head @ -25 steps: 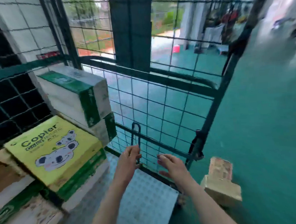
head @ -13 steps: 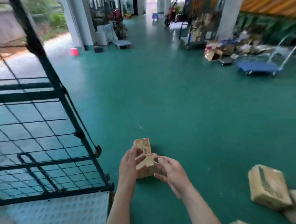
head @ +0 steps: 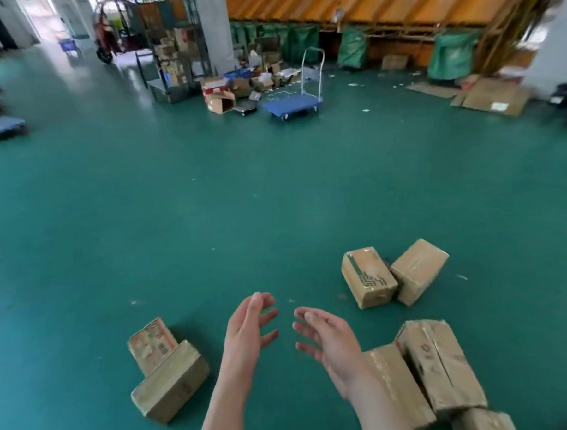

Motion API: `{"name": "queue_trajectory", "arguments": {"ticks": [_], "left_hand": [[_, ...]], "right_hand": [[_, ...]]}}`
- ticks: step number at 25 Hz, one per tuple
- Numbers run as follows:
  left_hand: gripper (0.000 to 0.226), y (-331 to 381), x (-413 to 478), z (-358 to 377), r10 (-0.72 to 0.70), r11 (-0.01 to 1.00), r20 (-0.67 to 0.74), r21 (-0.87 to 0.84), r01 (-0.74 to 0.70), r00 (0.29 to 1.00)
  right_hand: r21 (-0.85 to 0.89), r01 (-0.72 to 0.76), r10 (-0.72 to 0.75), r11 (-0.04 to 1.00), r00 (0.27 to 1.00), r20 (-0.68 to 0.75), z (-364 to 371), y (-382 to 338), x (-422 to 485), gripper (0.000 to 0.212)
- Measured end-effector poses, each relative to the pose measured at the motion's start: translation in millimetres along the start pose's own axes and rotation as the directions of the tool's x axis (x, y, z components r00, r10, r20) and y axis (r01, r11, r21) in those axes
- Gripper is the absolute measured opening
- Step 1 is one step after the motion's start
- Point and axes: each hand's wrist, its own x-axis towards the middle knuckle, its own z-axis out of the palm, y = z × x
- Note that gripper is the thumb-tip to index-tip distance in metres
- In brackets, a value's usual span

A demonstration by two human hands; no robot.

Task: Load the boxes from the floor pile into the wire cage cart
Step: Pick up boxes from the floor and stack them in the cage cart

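We have turned away from the wire cage cart. A second ago its mesh wall and the cartons stacked inside filled our view, half a second ago it sat only at the left edge, and now it is out of sight altogether. In its place we face the green floor [head: 210, 218] and the boxes left on it. Our left hand [head: 248, 328] and right hand [head: 328, 340] hang in front of us, palms turned toward each other, a gap between them. The fingers are spread and loosely bent, holding nothing and touching nothing. A brown box [head: 171, 390] lies to the lower left, touching a printed box [head: 152, 341] behind it. A green-marked box [head: 367, 277] and a plain box [head: 419, 271] lie touching ahead to the right. A taped cluster [head: 441, 367] sits at the lower right, partly behind our right forearm. We judge that we are starting another fetch: several boxes remain to load, and none is yet in hand. Whichever we lift, we must swing back to the cart.
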Motion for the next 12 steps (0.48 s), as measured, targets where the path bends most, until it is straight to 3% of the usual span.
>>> {"name": "queue_trajectory", "arguments": {"ticks": [12], "left_hand": [[0.033, 36.7, 94.3, 62.1, 0.017, 0.997, 0.35, 0.066, -0.043, 0.937]], "right_hand": [[0.053, 0.103, -0.082, 0.993, 0.948, -0.308, -14.0, -50.5, 44.5, 0.021]]}}
